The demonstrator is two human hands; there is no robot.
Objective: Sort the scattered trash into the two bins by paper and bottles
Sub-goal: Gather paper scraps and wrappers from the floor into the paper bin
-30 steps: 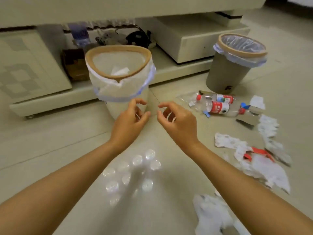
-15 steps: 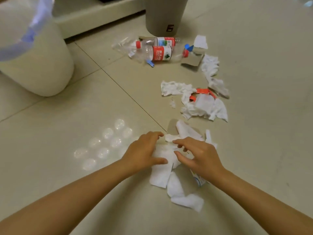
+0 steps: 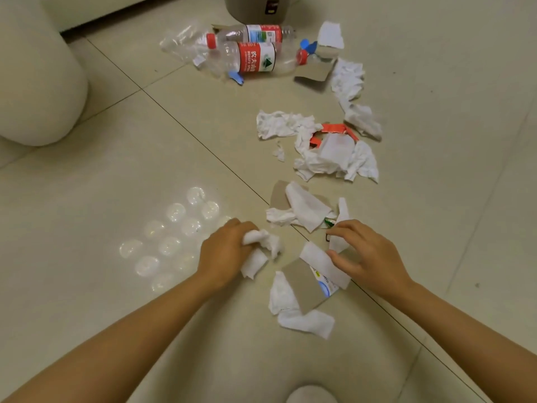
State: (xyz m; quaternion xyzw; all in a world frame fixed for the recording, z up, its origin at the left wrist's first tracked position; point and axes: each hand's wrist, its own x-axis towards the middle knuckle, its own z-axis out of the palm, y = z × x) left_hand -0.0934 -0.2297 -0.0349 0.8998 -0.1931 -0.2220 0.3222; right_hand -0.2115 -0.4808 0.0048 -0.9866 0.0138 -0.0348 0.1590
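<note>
My left hand (image 3: 225, 251) grips a crumpled white tissue (image 3: 260, 248) just above the floor. My right hand (image 3: 363, 254) reaches over a white paper strip (image 3: 322, 261) and a brown card piece (image 3: 303, 286), thumb and fingers curled at the strip's edge. More white tissue (image 3: 302, 319) lies below the card. Further away lie another tissue pile (image 3: 302, 210), a larger pile with red scraps (image 3: 328, 146), and clear plastic bottles with red labels (image 3: 255, 58). The white bin (image 3: 35, 82) stands far left; only the base of the grey bin (image 3: 255, 7) shows at the top.
Torn card (image 3: 315, 74) and tissue scraps (image 3: 348, 80) trail down the right side from the bottles. A low cream cabinet edge (image 3: 101, 10) runs along the top left. Lamp reflections (image 3: 171, 237) glare on the tiled floor left of my hands.
A second ago both hands were raised near the white bin. They dropped to the nearest paper pile; my left hand has since closed on a tissue and pulled it left, my right shifted right.
</note>
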